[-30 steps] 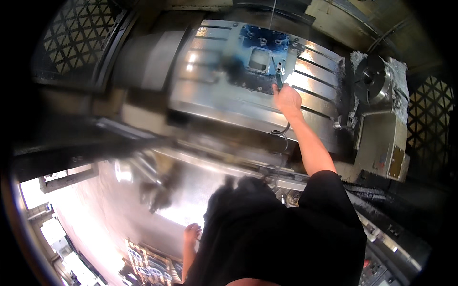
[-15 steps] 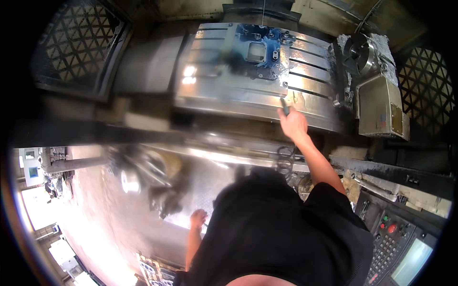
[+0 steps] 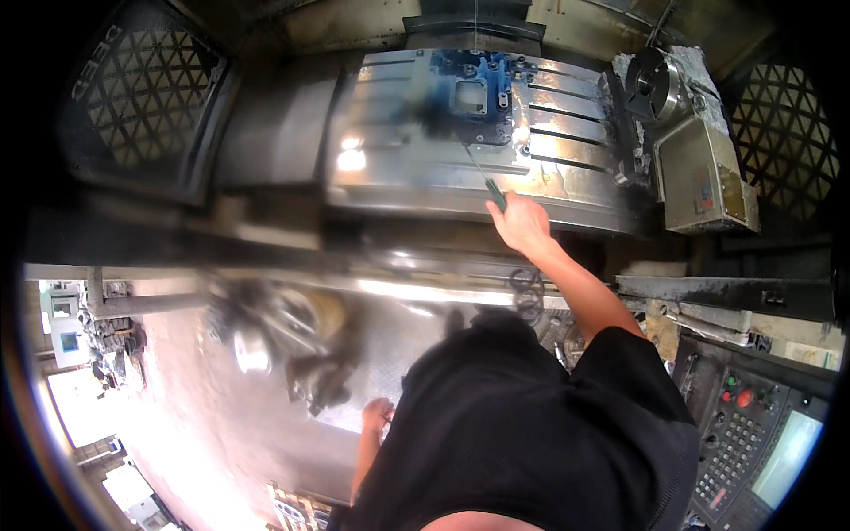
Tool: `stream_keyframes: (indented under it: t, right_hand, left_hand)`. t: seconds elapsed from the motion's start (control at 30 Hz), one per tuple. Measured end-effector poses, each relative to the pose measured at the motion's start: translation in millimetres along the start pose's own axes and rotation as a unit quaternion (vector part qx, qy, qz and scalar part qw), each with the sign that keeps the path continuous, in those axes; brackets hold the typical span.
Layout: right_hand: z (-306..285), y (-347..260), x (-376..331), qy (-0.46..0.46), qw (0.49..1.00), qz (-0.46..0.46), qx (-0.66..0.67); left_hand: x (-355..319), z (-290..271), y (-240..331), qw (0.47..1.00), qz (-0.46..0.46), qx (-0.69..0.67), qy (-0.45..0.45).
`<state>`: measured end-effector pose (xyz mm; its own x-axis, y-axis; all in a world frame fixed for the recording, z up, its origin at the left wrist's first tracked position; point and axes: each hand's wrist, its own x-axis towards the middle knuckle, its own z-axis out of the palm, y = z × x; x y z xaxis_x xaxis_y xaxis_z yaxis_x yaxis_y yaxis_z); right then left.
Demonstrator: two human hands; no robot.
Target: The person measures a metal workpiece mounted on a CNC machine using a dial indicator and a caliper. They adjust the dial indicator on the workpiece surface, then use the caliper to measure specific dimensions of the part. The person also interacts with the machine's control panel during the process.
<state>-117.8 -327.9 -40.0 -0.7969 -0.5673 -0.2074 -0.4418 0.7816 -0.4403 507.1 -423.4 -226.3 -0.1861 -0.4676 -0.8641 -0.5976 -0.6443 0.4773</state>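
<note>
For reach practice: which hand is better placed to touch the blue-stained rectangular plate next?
Likely the right hand: its thin green-handled tool points toward the plate; the left hand is farther away.

Glaring floor (image 3: 226,420), left-side blur, dark fisheye rim

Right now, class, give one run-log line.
right hand: gripping green-handled tool, tip toward blue-stained plate | left hand: lowered, contents unclear | blue-stained plate: on slotted table

Holds a green-handled tool (image 3: 494,193) in the right hand (image 3: 522,221) near mid-frame, pointed toward the blue-smeared plate (image 3: 498,122) on the slotted table (image 3: 575,186), upper centre. Has the left hand (image 3: 378,412) beside the black shirt (image 3: 522,416), lower centre.
</note>
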Motion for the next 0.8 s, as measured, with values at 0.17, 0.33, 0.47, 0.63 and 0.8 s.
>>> stream_keyframes:
  t: [0.17, 0.33, 0.47, 0.63, 0.8]
  right_hand:
    - [-0.1, -30.0, 59.8, 0.038, 0.998, -0.05, 0.002]
    - [-7.9, -25.3, 131.5, 0.055, 0.998, 0.027, -0.022]
    - [-9.0, -11.8, 169.2, 0.065, 0.996, 0.056, -0.021]
    - [-12.7, 12.5, 193.5, 0.051, 0.994, 0.097, -0.025]
    - [-1.4, 7.2, 213.1, 0.054, 0.996, 0.074, -0.021]
  left_hand:
    - [1.6, 8.0, 21.2, 0.997, -0.012, 0.054, 0.055]
    - [-37.4, 51.2, 53.5, 0.994, -0.01, 0.059, 0.096]
    - [-34.0, 47.4, 4.5, 0.982, 0.048, 0.171, 0.063]
    - [-69.7, 79.0, 15.2, 0.981, 0.014, 0.186, 0.048]
    - [-43.1, 60.1, -49.9, 0.99, -0.025, 0.041, 0.134]
